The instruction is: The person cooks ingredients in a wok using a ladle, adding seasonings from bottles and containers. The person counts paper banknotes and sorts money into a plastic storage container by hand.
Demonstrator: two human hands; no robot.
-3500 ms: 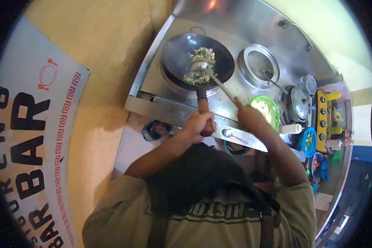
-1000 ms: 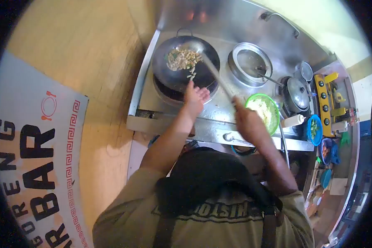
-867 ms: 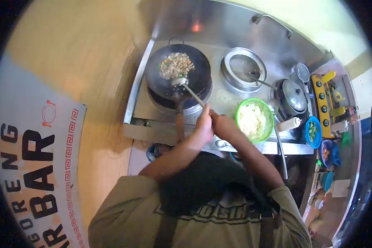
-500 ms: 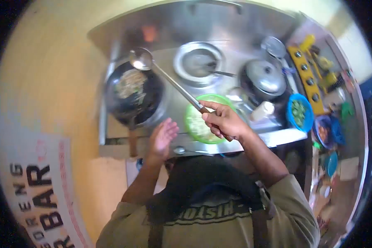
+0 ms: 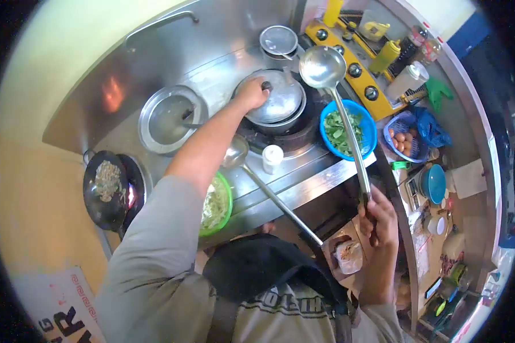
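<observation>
In the head view my left hand [image 5: 253, 94] reaches across to a metal pot lid [image 5: 285, 103] and has its fingers at the dark knob. The lid sits over a pot [image 5: 280, 127] on the stove and looks slightly tilted, with a gap along the near rim. My right hand [image 5: 379, 217] is closed round the handle end of a long ladle [image 5: 349, 128]. The ladle's bowl points away from me, above the area between the pot and a blue basin of green leaves [image 5: 340, 134]. A white lidded container [image 5: 272, 157] stands in front of the pot.
A wok [image 5: 106, 186] with food sits over a flame at the left. A metal basin [image 5: 154, 126] and a green bowl [image 5: 226, 208], partly behind my left arm, are nearer. Another ladle [image 5: 274, 197] lies across the counter edge. Eggs [image 5: 403, 140] and bottles stand right.
My view has turned right. My left hand has gone from open near the wok to the pot lid's knob. My right hand has carried the ladle from the wok side to the right.
</observation>
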